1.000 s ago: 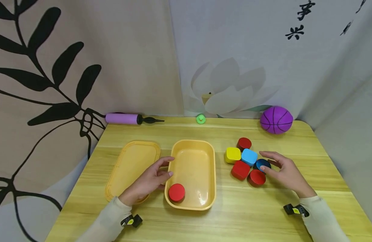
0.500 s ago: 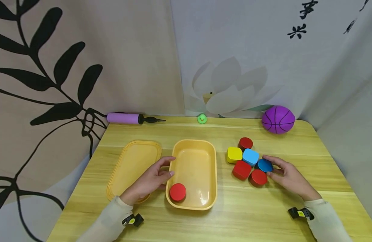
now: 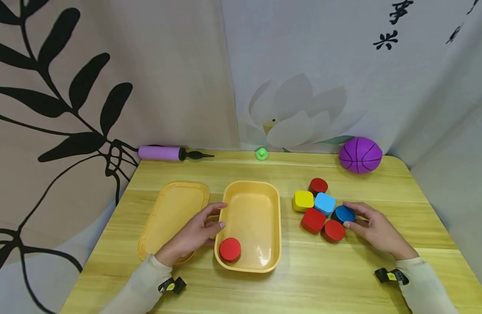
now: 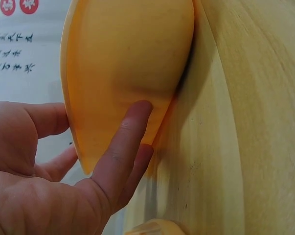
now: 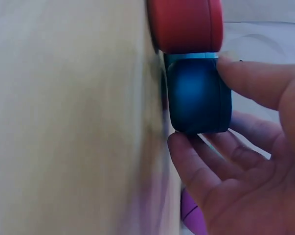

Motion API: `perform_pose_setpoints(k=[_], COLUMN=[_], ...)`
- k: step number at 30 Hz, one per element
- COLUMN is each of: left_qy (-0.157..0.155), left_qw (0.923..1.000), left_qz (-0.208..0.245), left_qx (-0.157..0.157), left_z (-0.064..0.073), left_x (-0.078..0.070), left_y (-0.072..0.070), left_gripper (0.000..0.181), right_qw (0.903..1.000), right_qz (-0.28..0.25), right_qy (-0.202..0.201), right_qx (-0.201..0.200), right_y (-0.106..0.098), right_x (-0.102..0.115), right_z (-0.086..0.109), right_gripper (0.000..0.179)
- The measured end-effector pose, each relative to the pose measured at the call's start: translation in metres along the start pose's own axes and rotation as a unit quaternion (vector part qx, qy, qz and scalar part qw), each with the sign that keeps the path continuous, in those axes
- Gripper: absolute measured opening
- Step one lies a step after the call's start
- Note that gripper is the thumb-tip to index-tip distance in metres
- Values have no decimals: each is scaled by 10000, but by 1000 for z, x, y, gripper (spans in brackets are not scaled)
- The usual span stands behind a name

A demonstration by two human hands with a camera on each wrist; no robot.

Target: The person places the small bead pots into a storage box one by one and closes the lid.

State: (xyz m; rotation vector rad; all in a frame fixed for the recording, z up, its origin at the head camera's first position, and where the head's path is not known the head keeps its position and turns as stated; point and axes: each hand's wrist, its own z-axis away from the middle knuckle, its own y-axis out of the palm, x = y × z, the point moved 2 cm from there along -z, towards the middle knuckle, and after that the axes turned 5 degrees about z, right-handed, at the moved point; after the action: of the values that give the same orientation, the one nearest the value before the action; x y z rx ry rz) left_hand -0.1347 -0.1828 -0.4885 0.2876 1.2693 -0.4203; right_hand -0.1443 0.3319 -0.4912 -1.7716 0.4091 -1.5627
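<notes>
My left hand (image 3: 198,229) holds the left rim of a shallow yellow plastic box (image 3: 260,226). In the left wrist view the thumb and one finger reach over the rim, while other fingers press the outer wall (image 4: 132,54). A round red block (image 3: 230,249) lies inside the box, at the front left corner. On the right, my right hand (image 3: 376,229) pinches a round blue block (image 3: 344,214) between thumb and fingertips, low over the table. Beside it are a round red block (image 3: 333,231), a square red block (image 3: 313,220) and a square light blue block (image 3: 325,203).
A square yellow block (image 3: 303,201) and another round red block (image 3: 318,186) complete the cluster. The yellow lid (image 3: 174,218) lies left of the box. Along the back edge are a purple hand pump (image 3: 160,153), a small green ball (image 3: 262,153) and a purple ball (image 3: 360,155).
My right fingers have closed on the round blue block, which has shifted slightly right, away from the light blue one. My left hand and the box keep their place.
</notes>
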Motion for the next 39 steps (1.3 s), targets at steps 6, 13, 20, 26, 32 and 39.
perform_pose_setpoints(k=[6,13,20,26,32,39], left_qy=[7,52,-4,-10,42,143], left_qw=[10000,9998,9997,9995,9993,9991], left_qz=[56,152,152,100,56,41], left_qx=[-1,-99,-196,-290,-370,-386], left_z=[0,1,4,6,4,1], left_x=[1,1,0,2,0,0], left_y=[0,-1,1,2,4,9], left_gripper=[63,63,63,62,59,58], right_qw=[9997,9984,9959,9939,9913,9861], right_qz=[77,124,180,147,272,308], right_qy=[-17,-295,-647,-910,-1222,-1611], right_qx=[-233,-458,-598,-598,-397,-272], right_y=[-9,-19,-14,1,18,40], right_x=[8,25,45,71,93,116], right_z=[-1,-7,-15,-22,-31,-41], right_gripper=[59,59,58,55,55,55])
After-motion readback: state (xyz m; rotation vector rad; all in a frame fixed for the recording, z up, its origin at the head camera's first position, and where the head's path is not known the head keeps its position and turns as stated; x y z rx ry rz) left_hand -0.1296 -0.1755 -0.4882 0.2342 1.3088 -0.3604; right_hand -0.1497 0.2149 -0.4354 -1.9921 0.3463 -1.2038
